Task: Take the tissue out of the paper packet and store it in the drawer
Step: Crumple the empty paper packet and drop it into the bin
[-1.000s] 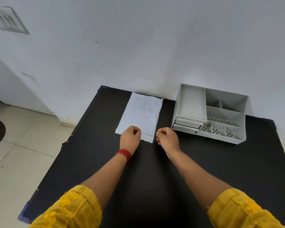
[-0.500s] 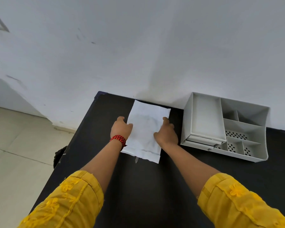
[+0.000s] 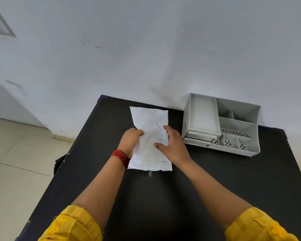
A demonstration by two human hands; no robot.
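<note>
A white paper packet lies lengthwise on the black table, its far end towards the wall. My left hand, with a red band at the wrist, grips the packet's left edge and bends it up. My right hand rests on the packet's right side with fingers spread and the thumb pressing the paper. No tissue shows outside the packet. A grey plastic organiser stands to the right; two shallow drawers at its front left are pushed in.
The organiser has a deep tray on top and several small compartments with perforated floors. The white wall runs right behind the table. The table's left edge drops to a tiled floor, where a dark object sits.
Both hands moved from the packet's near edge up onto its middle. The left hand now clutches the left edge, and the packet is creased and lifted there.
</note>
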